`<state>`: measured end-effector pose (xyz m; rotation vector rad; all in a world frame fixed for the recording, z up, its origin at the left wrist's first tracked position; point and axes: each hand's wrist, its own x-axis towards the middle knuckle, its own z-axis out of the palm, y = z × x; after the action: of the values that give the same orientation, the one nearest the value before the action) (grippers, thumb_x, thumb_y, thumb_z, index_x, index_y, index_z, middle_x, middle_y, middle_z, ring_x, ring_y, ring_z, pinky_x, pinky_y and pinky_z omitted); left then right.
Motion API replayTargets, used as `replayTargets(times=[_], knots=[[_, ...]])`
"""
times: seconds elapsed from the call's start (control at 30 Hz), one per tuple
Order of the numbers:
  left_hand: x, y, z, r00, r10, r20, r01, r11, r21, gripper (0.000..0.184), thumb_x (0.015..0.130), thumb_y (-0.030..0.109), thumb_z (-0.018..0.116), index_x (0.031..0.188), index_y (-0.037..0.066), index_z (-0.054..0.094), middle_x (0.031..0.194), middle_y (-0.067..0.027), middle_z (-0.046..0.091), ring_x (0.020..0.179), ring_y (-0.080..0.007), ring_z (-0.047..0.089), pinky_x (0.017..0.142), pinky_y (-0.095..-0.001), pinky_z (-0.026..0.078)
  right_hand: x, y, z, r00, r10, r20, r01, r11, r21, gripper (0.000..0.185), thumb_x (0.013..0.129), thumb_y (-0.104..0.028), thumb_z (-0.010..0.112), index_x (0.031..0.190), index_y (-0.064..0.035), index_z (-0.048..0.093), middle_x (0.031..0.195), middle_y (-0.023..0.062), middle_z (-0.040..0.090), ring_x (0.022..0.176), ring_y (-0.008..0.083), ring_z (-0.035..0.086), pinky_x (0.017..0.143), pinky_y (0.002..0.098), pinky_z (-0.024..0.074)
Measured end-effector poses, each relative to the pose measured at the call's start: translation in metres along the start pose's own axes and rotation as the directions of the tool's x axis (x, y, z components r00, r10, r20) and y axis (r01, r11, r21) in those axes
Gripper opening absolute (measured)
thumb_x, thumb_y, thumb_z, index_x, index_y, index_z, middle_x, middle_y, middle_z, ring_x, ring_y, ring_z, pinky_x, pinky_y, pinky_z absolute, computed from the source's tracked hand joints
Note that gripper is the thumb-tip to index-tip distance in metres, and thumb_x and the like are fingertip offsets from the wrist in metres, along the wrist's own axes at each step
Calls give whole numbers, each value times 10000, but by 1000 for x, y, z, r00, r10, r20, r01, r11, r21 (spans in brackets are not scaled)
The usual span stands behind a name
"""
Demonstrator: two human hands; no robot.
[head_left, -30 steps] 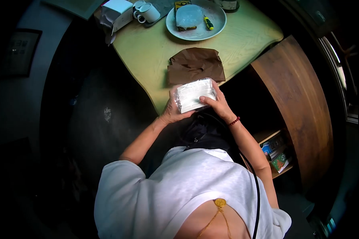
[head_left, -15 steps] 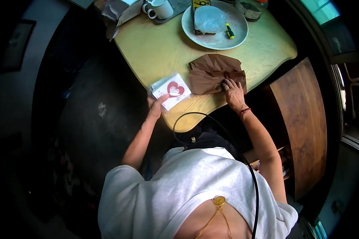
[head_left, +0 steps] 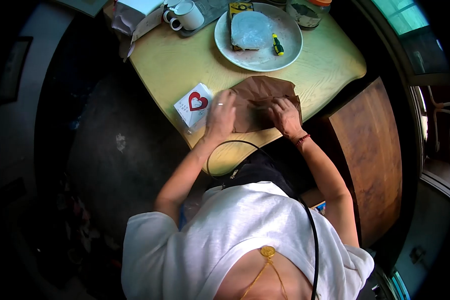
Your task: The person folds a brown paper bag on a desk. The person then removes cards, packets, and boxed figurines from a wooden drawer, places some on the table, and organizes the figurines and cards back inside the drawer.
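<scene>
A crumpled brown bag [head_left: 265, 92] lies near the front edge of the table. My right hand [head_left: 286, 117] is on its right part, fingers bent and closed on the material. At the bag's left side is my left hand [head_left: 221, 116], blurred by motion, so its grip does not show. Just left of that hand, a clear-wrapped white packet with a red heart [head_left: 194, 106] rests on the table's left edge, with the hand off it.
Further back on the yellowish wooden table [head_left: 185, 65], a large plate [head_left: 225, 54] holds a plastic-wrapped item [head_left: 252, 30] and a yellow-black tool [head_left: 278, 45]. White mugs [head_left: 187, 16] and an orange-lidded jar [head_left: 307, 14] stand behind. A black cable [head_left: 315, 240] loops before my body.
My left hand has let go of the heart packet, leaving it on the table, and moved right to the brown bag. My right hand stays on the bag, fingers now more bent.
</scene>
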<state>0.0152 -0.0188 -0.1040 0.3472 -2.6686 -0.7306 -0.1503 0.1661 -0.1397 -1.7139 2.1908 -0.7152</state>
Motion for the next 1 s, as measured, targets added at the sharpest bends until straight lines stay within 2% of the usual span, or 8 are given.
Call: replayTargets(times=[0.1,0.13,0.2,0.4,0.57,0.67,0.8,1.0], knots=[[12,25,59,984,56,172,-60,998,19,492,801,151,555,1246,9,401,1336,-207,283,1238,-382,268,994,-519,245,23,35,-1,732,352,-584,-465,884,-51,292,818,-243,558,994,-9,572,988,164,575,912,332,537,799,393,437],[11,29,70,971,60,233,-81,993,83,501,809,177,549,1264,29,400,1370,-209,234,1272,-386,213,993,-560,226,29,47,-3,585,560,-586,-663,747,52,296,817,-236,555,1002,-5,569,970,167,583,895,339,545,785,401,444],[5,31,84,925,-36,378,-45,978,202,552,837,282,530,1332,111,355,1428,-184,129,1320,-360,112,985,-625,161,33,90,-9,502,863,-62,-790,486,373,315,786,-243,586,913,45,606,748,179,614,715,331,596,693,388,473],[-16,22,100,899,-8,438,-77,982,175,573,806,343,575,1323,186,384,1440,-177,116,1326,-357,115,978,-644,130,41,115,-27,745,594,302,-515,226,827,149,761,-80,572,828,42,624,701,73,610,627,139,558,604,260,451],[-19,20,104,900,36,434,-117,980,162,571,801,402,559,1320,232,395,1445,-162,135,1333,-344,110,982,-644,125,34,121,-13,717,653,-246,-531,739,415,97,738,-11,544,800,6,617,755,133,608,685,276,577,662,346,460],[-18,20,105,902,24,432,-96,985,145,565,802,414,551,1322,261,390,1449,-141,151,1332,-338,124,984,-646,122,59,59,-27,767,300,-566,-283,951,121,230,718,48,519,935,-13,564,961,177,545,875,357,524,767,412,434],[-24,12,115,864,25,503,-151,966,211,486,826,486,463,1266,280,458,1322,-109,392,1305,-312,209,988,-660,68,81,10,8,942,-327,80,323,944,61,373,694,-85,535,1056,2,568,1123,154,532,1062,326,486,944,389,375],[-26,17,116,887,-19,462,-50,989,137,492,811,486,489,1270,312,453,1292,-105,426,1269,-314,265,978,-668,71,121,5,36,958,-83,274,166,941,-295,573,845,-299,492,1331,-43,333,1407,116,272,1295,270,264,1030,490,220]])
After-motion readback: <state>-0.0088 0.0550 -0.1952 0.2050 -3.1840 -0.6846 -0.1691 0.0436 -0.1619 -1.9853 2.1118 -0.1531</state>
